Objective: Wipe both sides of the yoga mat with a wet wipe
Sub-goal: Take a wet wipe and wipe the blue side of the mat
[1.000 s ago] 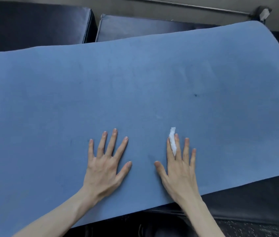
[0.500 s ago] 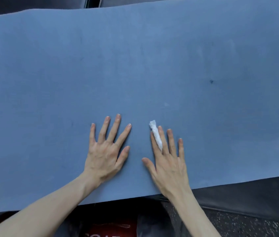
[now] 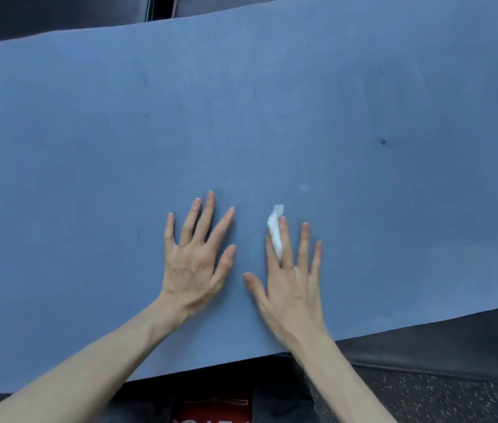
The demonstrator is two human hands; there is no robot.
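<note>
Yoga mat point(image 3: 272, 117): blue, spread flat across nearly the whole head view, its near edge running along the bottom and rising toward the right; a small dark speck point(image 3: 383, 142) sits on it to the right, well apart from the hands.
Dark padded surface point(image 3: 443, 343): shows under the mat's near edge at lower right; more dark padding point(image 3: 58, 13) lies beyond the far edge at the top.
Floor point(image 3: 455, 398): dark and speckled, at the bottom right corner.
Left hand point(image 3: 194, 264): palm down on the mat near its front edge, fingers straight and fanned apart, thumb out to the side; it holds nothing, only rests flat on the blue surface.
Right hand point(image 3: 292, 285): just beside the left hand but apart from it, also palm down, fingers straight and spread, thumb angled out toward the left hand.
Wet wipe point(image 3: 275, 233): a small white wad, caught between the right hand's index and middle fingers; its tip pokes out past the fingertips and lies against the mat.
</note>
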